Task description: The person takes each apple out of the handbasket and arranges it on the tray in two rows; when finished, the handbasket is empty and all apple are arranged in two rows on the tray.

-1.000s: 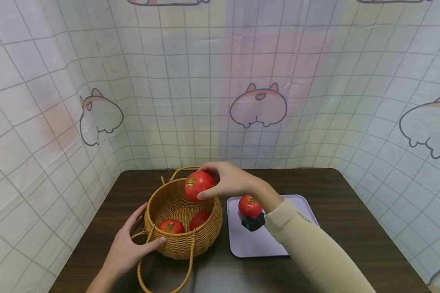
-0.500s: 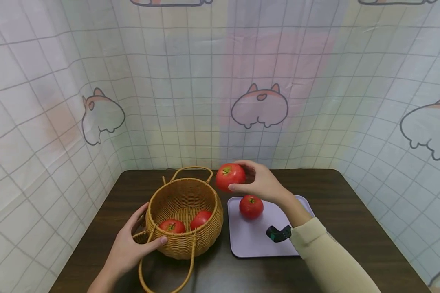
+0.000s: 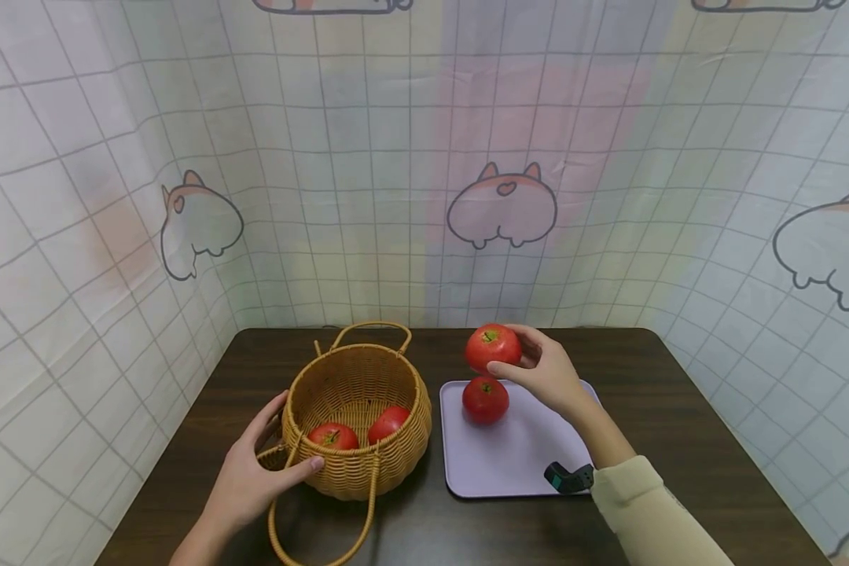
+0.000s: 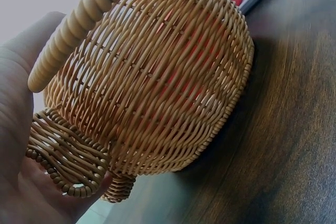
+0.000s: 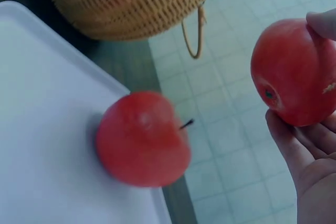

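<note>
My right hand (image 3: pixel 550 379) grips a red apple (image 3: pixel 490 346) between thumb and fingers, raised above the far part of a pale lilac tray (image 3: pixel 484 470). Below it, a second red apple (image 3: pixel 485 402) sits on that tray, its stem visible in the right wrist view. On the left, a round wicker basket (image 3: pixel 347 481) stands on the table with two red apples inside, a left one (image 3: pixel 332 437) and a right one (image 3: pixel 387 425). My left hand (image 3: pixel 244 481) holds the basket's left side, the thumb lying along its front; the other fingers are partly hidden behind it.
A wicker handle (image 3: pixel 369 503) droops over the basket's front, and another handle (image 3: pixel 385 323) arches at its back. Under everything is a dark wooden table (image 3: pixel 651 409). A checked cloth (image 3: pixel 368 181) with dog drawings hangs around its back and sides.
From over the basket, my right hand has moved right with its apple, to above the tray. The left hand, the basket and the other apples have stayed in place.
</note>
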`<action>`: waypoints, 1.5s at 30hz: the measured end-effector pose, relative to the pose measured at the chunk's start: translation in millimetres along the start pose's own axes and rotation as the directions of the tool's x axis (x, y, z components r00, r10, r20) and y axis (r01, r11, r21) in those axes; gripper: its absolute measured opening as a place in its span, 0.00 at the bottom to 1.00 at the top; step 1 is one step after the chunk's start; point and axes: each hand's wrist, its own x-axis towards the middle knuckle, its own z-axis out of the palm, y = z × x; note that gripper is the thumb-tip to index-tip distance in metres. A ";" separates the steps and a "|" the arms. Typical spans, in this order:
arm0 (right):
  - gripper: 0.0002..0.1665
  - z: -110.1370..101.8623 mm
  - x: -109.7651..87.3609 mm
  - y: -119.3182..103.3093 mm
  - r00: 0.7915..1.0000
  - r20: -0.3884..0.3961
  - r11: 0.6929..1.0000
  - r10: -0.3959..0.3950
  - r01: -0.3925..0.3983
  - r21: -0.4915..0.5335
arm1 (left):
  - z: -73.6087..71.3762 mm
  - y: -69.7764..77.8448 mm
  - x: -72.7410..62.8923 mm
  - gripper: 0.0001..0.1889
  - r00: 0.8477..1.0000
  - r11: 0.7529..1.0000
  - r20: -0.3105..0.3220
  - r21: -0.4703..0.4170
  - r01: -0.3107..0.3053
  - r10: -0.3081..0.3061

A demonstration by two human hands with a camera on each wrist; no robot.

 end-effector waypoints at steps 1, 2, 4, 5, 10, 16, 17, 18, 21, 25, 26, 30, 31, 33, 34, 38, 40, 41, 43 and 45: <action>0.43 -1.5 -2.1 2.5 1.000 -0.010 1.000 0.012 -0.012 0.002 | 0.0 0.1 -0.2 0.58 1.000 1.000 0.000 -0.001 0.001 -0.001; 0.43 -3.0 -4.1 5.0 1.000 -0.023 1.000 0.020 -0.020 0.002 | 0.1 0.3 -0.5 0.58 1.000 1.000 0.000 0.000 0.001 -0.001; 0.43 -6.5 -7.1 11.1 0.998 -0.048 0.999 0.039 -0.039 -0.006 | 0.0 0.8 -0.9 0.57 1.000 1.000 0.000 0.000 0.000 0.000; 0.43 -8.2 -8.7 13.8 0.997 -0.060 0.999 0.045 -0.046 -0.007 | 0.0 1.2 -1.1 0.57 1.000 1.000 0.001 0.000 -0.001 0.001; 0.43 -16.1 -14.0 30.4 0.988 -0.114 0.994 0.103 -0.106 -0.023 | 0.0 1.2 -1.3 0.57 1.000 1.000 0.000 0.005 -0.003 0.003; 0.48 -22.1 -19.7 59.1 0.968 -0.139 0.976 0.207 -0.214 -0.037 | 0.3 2.3 -0.8 0.57 1.000 1.000 0.005 0.002 -0.012 0.012; 0.48 -23.0 -20.7 64.2 0.966 -0.143 0.973 0.216 -0.224 -0.046 | 0.7 2.3 -0.4 0.57 1.000 1.000 0.006 0.001 -0.013 0.013; 0.48 -23.4 -21.7 68.9 0.963 -0.148 0.971 0.224 -0.234 -0.054 | 1.3 2.1 0.0 0.57 1.000 1.000 0.005 0.002 -0.013 0.013; 0.49 -22.9 -23.5 83.8 0.960 -0.151 0.963 0.236 -0.252 -0.096 | 2.0 1.1 1.1 0.57 1.000 1.000 0.007 0.003 -0.011 0.011; 0.51 -17.9 -23.7 102.2 0.959 -0.136 0.949 0.249 -0.269 -0.162 | 0.9 0.0 0.7 0.57 1.000 1.000 0.000 0.006 -0.002 0.002; 0.51 -16.4 -23.6 105.9 0.959 -0.132 0.948 0.252 -0.272 -0.168 | 0.6 0.1 0.3 0.57 1.000 1.000 -0.003 0.007 -0.001 0.001; 0.53 -13.6 -24.6 114.9 0.956 -0.118 0.949 0.269 -0.284 -0.138 | 0.6 0.4 -0.3 0.57 1.000 1.000 -0.005 0.016 -0.003 0.003; 0.53 -13.3 -25.3 115.2 0.955 -0.117 0.950 0.271 -0.285 -0.124 | 0.5 0.6 -0.5 0.57 1.000 1.000 -0.005 0.018 -0.004 0.004; 0.53 -13.3 -26.8 115.0 0.954 -0.114 0.952 0.278 -0.290 -0.102 | 0.6 1.1 -0.5 0.57 1.000 1.000 -0.004 0.018 -0.006 0.006; 0.53 -13.4 -27.7 114.6 0.954 -0.113 0.952 0.278 -0.289 -0.098 | 0.7 1.2 -0.5 0.57 1.000 1.000 -0.004 0.018 -0.006 0.006; 0.53 -14.3 -30.9 112.1 0.956 -0.098 0.950 0.278 -0.289 -0.116 | 0.6 1.4 -0.5 0.57 1.000 1.000 -0.008 0.018 -0.007 0.007; 0.54 -15.0 -32.2 111.0 0.957 -0.094 0.949 0.276 -0.287 -0.132 | 0.5 1.4 -0.7 0.57 1.000 1.000 -0.008 0.016 -0.008 0.008; 0.54 -15.3 -32.7 110.6 0.957 -0.091 0.948 0.275 -0.285 -0.141 | 0.5 1.6 -0.9 0.57 1.000 1.000 -0.007 0.015 -0.008 0.008; 0.53 -16.1 -33.9 110.0 0.959 -0.089 0.946 0.270 -0.281 -0.160 | 0.4 1.9 -1.0 0.57 1.000 1.000 -0.004 0.013 -0.006 0.006; 0.53 -17.0 -34.9 109.7 0.960 -0.091 0.945 0.265 -0.278 -0.174 | 0.5 2.1 -1.3 0.58 1.000 1.000 -0.002 0.014 -0.004 0.004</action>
